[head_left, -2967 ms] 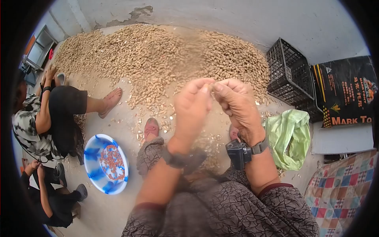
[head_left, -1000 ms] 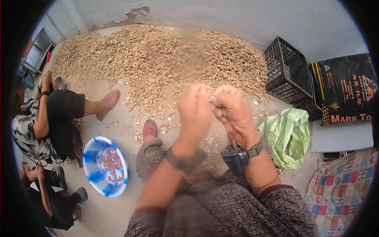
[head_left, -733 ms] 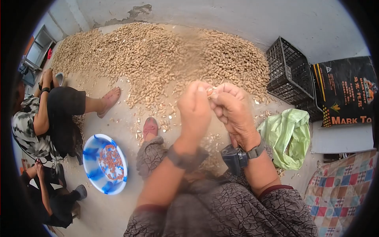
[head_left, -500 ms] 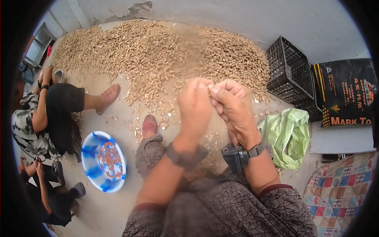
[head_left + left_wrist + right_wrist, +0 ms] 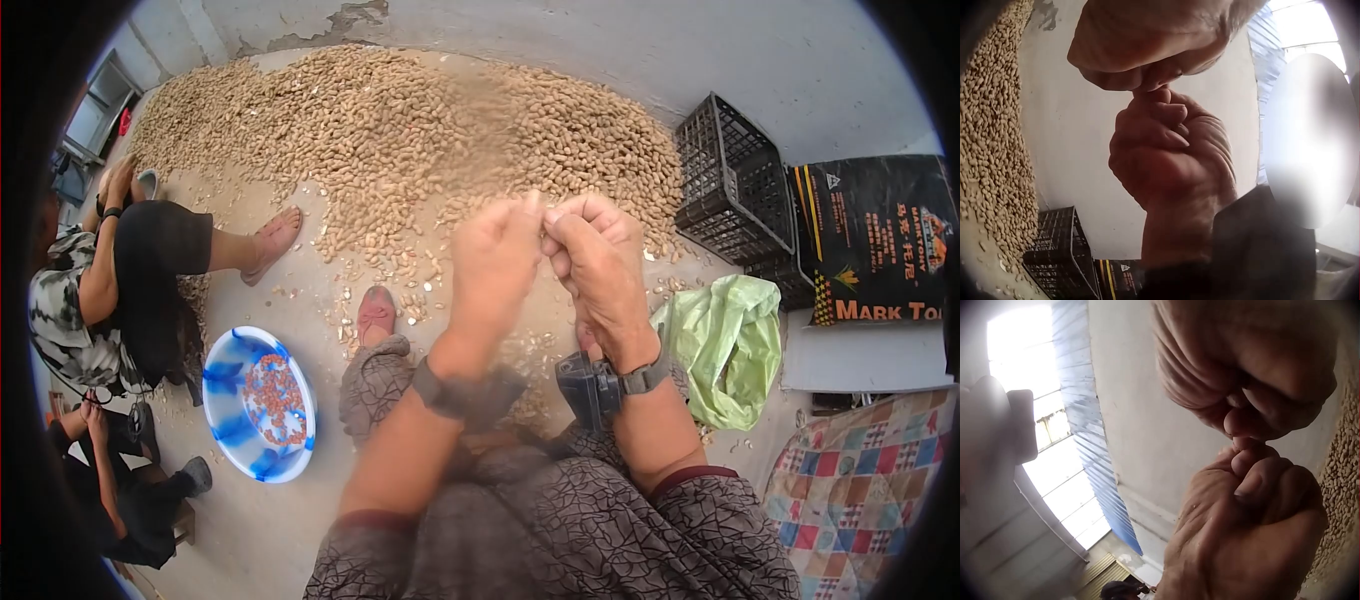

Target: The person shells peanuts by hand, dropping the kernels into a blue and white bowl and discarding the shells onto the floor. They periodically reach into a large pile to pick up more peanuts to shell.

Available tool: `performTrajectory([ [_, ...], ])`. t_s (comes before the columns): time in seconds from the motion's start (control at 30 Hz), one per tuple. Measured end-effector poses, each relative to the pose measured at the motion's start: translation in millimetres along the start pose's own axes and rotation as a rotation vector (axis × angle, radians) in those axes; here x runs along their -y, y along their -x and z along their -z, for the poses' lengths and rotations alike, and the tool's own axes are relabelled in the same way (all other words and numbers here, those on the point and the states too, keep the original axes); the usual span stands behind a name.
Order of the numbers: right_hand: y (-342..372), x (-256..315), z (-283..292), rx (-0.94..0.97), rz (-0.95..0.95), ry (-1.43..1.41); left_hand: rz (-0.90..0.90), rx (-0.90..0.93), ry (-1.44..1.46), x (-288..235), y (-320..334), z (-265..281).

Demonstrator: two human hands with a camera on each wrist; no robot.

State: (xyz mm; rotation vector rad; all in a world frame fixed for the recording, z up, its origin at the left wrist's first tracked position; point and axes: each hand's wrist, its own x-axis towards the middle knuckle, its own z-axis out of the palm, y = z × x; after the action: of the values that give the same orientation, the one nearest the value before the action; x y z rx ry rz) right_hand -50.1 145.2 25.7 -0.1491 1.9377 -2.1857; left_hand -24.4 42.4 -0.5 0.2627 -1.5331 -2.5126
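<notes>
Where the left hand [image 5: 490, 262] touches the right hand [image 5: 602, 268], each grip is closed narrow, its contents unclear.

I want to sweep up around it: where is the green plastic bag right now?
In the head view, the green plastic bag lies on the floor right of the right hand, just below the black crate.

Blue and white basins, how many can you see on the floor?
1. The blue and white basin stands on the floor, left of the left hand, with reddish nuts in it. Another could be hidden behind the seated people.
</notes>
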Motion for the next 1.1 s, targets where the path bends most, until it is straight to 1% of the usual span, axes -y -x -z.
performTrajectory([
  [0.03,-1,0,0,-0.028,0.038,0.032,-0.063,0.030,-0.103,-1,0,-1],
  [0.17,-1,1,0,-0.039,0.031,0.007,-0.076,0.056,-0.101,-1,0,1],
  [0.23,-1,2,1,-0.024,0.018,0.023,-0.176,0.057,-0.238,4,-2,5],
  [0.27,0,2,1,-0.024,0.017,0.024,-0.175,0.056,-0.237,5,-1,5],
  [0.33,0,3,1,-0.010,0.000,0.040,-0.079,-0.017,-0.225,0,0,3],
  [0.37,0,3,1,-0.007,-0.001,0.042,-0.079,-0.020,-0.224,-1,0,4],
  [0.43,2,5,-1,-0.004,0.041,0.085,0.152,0.010,0.029,-3,-3,9],
  [0.47,4,7,-4,-0.002,0.040,0.086,0.152,0.008,0.030,-4,-4,11],
  [0.53,9,10,-11,0.033,0.178,0.188,0.177,0.045,0.163,-3,-6,14],
  [0.57,10,10,-11,0.035,0.177,0.189,0.177,0.043,0.165,1,-8,17],
  [0.63,11,6,-12,0.091,0.216,0.175,-0.068,0.155,0.011,7,-10,22],
  [0.67,10,5,-12,0.092,0.215,0.175,-0.068,0.154,0.012,9,-10,24],
  [0.73,7,3,-10,0.079,0.249,0.248,0.170,0.107,0.225,-1,-6,19],
  [0.77,7,3,-9,0.080,0.249,0.250,0.170,0.107,0.226,-4,-6,18],
  [0.83,6,4,-7,0.077,0.279,0.252,0.251,0.139,0.194,-7,-7,18],
  [0.87,5,4,-6,0.077,0.279,0.253,0.251,0.139,0.195,-7,-6,18],
  [0.93,2,4,-3,-0.002,0.154,0.178,0.238,0.159,0.143,-6,-5,19],
  [0.97,2,5,-2,-0.003,0.156,0.179,0.237,0.161,0.144,-7,-4,19],
  [1.03,2,7,-2,-0.014,0.089,0.170,0.226,0.184,0.073,-9,-3,18],
  [1.07,1,5,-2,-0.014,0.089,0.171,0.226,0.184,0.074,-9,-3,18],
  [1.1,0,1,-2,-0.033,0.131,0.167,0.205,0.193,0.021,-9,-3,19],
])
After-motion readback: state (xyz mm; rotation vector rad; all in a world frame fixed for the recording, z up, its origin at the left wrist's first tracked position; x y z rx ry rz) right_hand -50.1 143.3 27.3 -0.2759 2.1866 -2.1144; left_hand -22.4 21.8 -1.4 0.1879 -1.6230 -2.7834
